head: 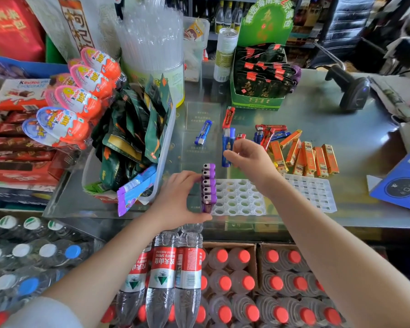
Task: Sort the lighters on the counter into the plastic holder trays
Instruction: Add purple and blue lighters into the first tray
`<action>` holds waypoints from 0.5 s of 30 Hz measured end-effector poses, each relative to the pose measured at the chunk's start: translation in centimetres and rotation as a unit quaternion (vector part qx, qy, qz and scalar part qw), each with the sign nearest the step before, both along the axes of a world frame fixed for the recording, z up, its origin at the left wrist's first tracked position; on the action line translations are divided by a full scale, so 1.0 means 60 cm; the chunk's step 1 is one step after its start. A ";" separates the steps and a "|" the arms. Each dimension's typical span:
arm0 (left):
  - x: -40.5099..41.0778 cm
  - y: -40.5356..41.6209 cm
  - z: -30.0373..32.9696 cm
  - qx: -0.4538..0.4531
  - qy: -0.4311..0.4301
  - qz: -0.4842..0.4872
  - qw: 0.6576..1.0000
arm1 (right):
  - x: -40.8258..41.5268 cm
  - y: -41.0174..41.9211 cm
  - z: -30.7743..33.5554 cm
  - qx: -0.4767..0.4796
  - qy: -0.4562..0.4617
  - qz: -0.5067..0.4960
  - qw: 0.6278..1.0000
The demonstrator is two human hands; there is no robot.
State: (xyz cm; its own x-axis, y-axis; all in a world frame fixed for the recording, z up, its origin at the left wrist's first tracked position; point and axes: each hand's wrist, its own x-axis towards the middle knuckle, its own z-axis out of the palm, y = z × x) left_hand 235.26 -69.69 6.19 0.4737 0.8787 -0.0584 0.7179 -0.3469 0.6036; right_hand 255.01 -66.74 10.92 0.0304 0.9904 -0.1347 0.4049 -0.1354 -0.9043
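Note:
A white holder tray (240, 197) with round holes lies on the glass counter. A row of purple lighters (208, 187) stands along its left edge. My left hand (178, 200) grips that row from the left, thumb at the near end. My right hand (251, 159) hovers above the tray's far side, fingers curled at a blue lighter (225, 150); I cannot tell whether it holds it. Another blue lighter (203, 132) and a red one (228, 117) lie farther back. Orange lighters (305, 159) sit grouped at the right. A second tray (314, 192) lies right of the first.
A clear bin of green snack packets (137, 138) stands left of the trays. A green display box (258, 79) is behind, a barcode scanner (350, 88) at the far right, a blue box (405, 183) at the right edge. Water bottles (166, 275) stand below the counter.

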 end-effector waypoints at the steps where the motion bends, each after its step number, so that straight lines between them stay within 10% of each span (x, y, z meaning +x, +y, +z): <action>1: 0.001 -0.001 0.000 0.003 0.000 0.005 1.000 | 0.002 -0.015 0.000 0.012 0.012 0.011 1.000; 15: 0.008 -0.018 0.012 0.012 -0.032 0.059 0.998 | -0.009 -0.041 -0.030 0.099 -0.148 0.102 0.979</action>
State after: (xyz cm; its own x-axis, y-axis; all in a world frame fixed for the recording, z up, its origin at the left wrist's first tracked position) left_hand 235.76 -70.76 6.91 0.3697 0.9291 -0.0088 0.7141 -0.2781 0.6425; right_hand 254.46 -69.18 9.11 -0.1613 0.9859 0.0445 0.6533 0.1405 -0.7440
